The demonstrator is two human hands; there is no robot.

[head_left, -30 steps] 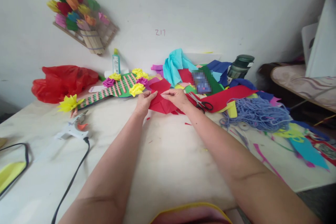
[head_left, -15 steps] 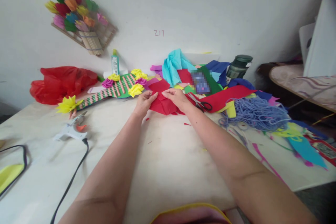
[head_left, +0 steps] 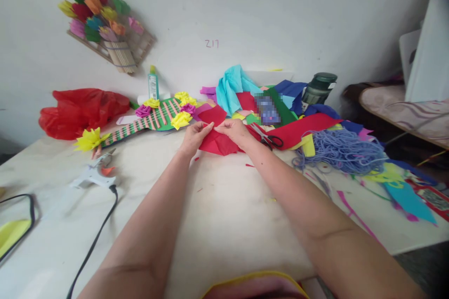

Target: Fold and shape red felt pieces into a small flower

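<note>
At a pale tabletop [head_left: 217,215] crowded with craft scraps, a person leans both arms forward to a red paper sheet [head_left: 220,142] lying at the far side, before a heap of coloured paper; left hand [head_left: 193,136] and right hand [head_left: 235,131] pinch its upper edge, fingers closed on the paper, flattening it, scissors [head_left: 269,139] just beside

A home craft corner is showing here: a pale table [head_left: 217,215] against a plain white wall is lying strewn with coloured paper sheets [head_left: 298,126], scissors [head_left: 268,139], blue yarn [head_left: 345,152] and a glue gun [head_left: 93,175]. Paper flowers [head_left: 94,9] are hanging on the wall, and a cushioned bed edge [head_left: 407,110] is sitting at the right.
</note>
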